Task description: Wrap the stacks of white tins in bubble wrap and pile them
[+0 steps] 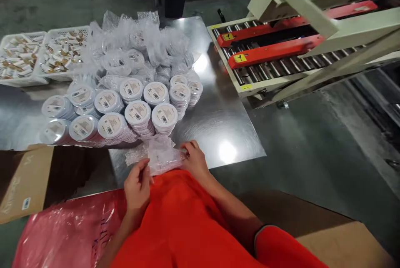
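One red shirt [187,226]; two hands [137,186] [196,161] pinching one bubble-wrap pouch [165,155]; two white baskets [23,81] [58,77].

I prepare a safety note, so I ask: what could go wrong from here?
The round labelled stacks stand tightly together, close to the right hand and the bubble wrap it holds, so a nudge might topple several. The heaped bubble-wrapped bundles behind them look loose and could slide forward.
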A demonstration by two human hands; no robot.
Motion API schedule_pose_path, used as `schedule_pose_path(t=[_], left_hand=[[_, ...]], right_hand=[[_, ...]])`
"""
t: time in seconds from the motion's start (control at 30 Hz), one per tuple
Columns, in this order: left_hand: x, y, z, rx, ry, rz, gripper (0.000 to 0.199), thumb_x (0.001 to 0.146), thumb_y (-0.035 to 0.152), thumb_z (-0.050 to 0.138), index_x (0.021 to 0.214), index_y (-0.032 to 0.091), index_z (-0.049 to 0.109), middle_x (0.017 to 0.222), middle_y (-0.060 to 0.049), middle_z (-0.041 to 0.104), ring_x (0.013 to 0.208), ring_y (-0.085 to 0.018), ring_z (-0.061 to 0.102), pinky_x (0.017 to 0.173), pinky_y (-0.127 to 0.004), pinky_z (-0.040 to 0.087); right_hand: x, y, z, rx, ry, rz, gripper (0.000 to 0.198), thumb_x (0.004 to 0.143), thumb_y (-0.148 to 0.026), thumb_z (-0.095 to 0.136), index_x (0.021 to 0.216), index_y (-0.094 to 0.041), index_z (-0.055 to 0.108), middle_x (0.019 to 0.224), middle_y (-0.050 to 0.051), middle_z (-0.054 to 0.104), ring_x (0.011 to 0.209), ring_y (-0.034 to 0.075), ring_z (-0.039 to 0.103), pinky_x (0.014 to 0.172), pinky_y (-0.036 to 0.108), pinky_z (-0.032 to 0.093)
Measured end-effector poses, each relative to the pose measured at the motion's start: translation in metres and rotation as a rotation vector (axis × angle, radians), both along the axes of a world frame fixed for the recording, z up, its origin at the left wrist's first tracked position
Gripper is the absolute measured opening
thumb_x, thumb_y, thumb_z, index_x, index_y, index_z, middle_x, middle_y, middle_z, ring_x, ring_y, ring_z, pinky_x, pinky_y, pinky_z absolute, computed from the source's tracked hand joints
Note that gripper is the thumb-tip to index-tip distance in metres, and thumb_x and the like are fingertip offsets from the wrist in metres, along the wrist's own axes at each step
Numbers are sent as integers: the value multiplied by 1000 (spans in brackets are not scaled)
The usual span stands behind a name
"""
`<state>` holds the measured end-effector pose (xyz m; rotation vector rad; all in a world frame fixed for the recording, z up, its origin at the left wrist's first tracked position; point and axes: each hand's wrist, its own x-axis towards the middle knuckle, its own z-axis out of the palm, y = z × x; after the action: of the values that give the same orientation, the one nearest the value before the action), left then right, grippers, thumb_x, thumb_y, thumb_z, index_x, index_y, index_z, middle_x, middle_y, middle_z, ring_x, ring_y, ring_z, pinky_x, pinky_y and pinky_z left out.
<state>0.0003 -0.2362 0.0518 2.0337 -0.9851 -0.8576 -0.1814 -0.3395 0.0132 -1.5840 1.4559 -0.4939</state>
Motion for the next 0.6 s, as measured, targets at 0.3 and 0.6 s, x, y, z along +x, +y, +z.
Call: schedule_pose_path(t=[0.3,0.6], left_hand=[[-42,-42,-9,52,417,-243,20,87,34,51,99,20,58,84,-2,68,75,-16,64,70,-27,50],[-69,-74,-3,0,335,-473,34,83,32,56,114,20,61,113,-12,69,107,-24,64,95,-39,49]], right_hand=[[-13,22,30,188,-404,274,20,85,-34,59,102,-24,53,98,5,61,87,20,58,76,34,47],[-93,-54,6,-207,-73,152,21,82,-18,50,90,-27,67,84,7,63,79,25,59,71,40,47]])
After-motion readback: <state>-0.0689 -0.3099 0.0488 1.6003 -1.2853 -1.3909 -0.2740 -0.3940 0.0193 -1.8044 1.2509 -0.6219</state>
